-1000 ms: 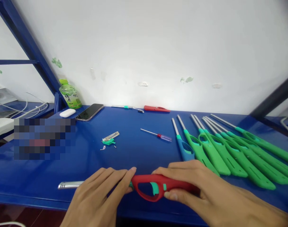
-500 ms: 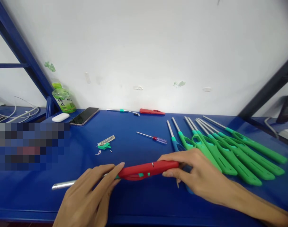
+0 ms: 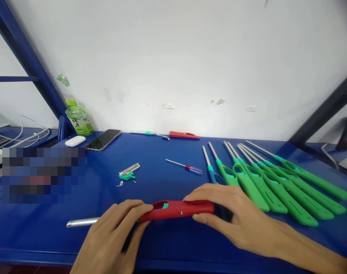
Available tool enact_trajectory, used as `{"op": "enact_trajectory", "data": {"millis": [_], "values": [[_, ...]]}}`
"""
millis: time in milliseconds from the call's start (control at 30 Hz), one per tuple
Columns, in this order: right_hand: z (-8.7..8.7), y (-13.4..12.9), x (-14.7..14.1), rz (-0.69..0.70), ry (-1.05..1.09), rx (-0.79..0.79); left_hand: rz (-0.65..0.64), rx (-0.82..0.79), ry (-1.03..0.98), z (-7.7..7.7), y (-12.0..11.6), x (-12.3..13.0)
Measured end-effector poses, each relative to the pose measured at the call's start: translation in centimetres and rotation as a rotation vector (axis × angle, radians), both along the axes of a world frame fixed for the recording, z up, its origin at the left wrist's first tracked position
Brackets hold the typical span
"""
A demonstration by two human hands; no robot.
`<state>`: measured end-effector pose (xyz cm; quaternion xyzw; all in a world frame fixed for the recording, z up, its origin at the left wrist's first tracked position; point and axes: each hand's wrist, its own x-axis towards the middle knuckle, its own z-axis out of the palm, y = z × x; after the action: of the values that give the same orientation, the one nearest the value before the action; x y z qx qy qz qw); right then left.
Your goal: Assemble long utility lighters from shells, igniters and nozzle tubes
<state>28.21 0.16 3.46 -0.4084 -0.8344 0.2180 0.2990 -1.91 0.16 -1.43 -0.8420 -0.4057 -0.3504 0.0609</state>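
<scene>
A red lighter (image 3: 173, 210) with a long metal tube lies across the front of the blue table, its tube pointing left. My left hand (image 3: 113, 228) pinches it where the tube meets the red body. Around the right end of the body, my right hand (image 3: 230, 217) grips with thumb below and fingers on top. A teal trigger shows inside the lighter's loop. Behind it are a screwdriver (image 3: 187, 167) with a clear purple handle and a small teal part (image 3: 127, 176) beside a clear piece (image 3: 129, 168).
Several green lighters (image 3: 279, 186) and a blue one (image 3: 215, 176) lie at the right. Along the wall are a red shell (image 3: 184, 135) and a metal tube (image 3: 140, 133). A phone (image 3: 103, 139), white case (image 3: 75, 141) and bottle (image 3: 80, 120) stand back left.
The red lighter has rolled about its length, so its loop now faces up and away, and it lies more level. My right thumb and fingers have shifted slightly on it.
</scene>
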Motion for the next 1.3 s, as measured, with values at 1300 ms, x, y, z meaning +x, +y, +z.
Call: {"op": "enact_trajectory", "data": {"millis": [1300], "values": [[-1.1,7.7,1.9,-0.243,-0.637,0.348,-0.128,-0.162,0.315,0.1,0.7,0.4]]}}
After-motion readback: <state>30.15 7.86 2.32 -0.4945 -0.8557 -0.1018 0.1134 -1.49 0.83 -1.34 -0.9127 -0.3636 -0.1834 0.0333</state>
